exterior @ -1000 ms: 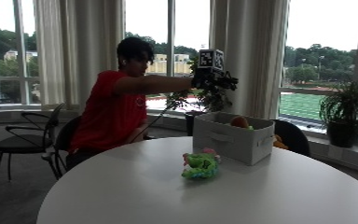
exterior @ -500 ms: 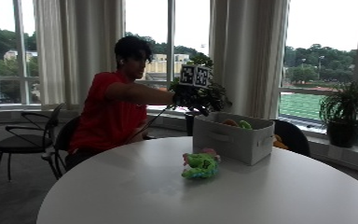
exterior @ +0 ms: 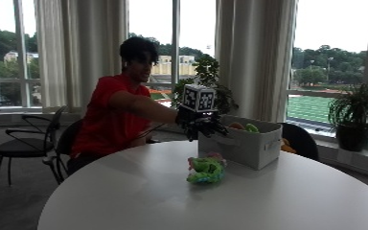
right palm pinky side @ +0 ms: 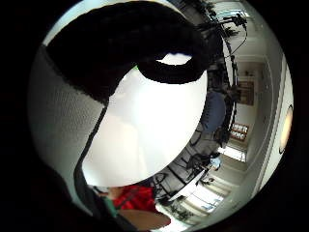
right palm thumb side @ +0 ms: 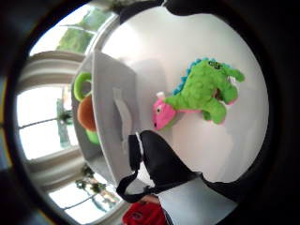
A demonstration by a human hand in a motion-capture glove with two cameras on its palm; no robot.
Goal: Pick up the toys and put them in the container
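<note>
A bumpy green plush dinosaur [exterior: 205, 170] with a pink head lies mid-frame on the smooth white round table [exterior: 139, 201], beside the grey fabric box [exterior: 251, 146]. Above, the gloved right hand [exterior: 200, 125] hangs with fingers spread, holding nothing.

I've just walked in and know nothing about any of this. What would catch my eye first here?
Probably the bright green and pink dinosaur toy lying on the round white table, just in front of the grey container. Next, the gloved right hand hanging in the air beside the container with its fingers spread and nothing in them. Inside the container, orange and green toys already show.
</note>
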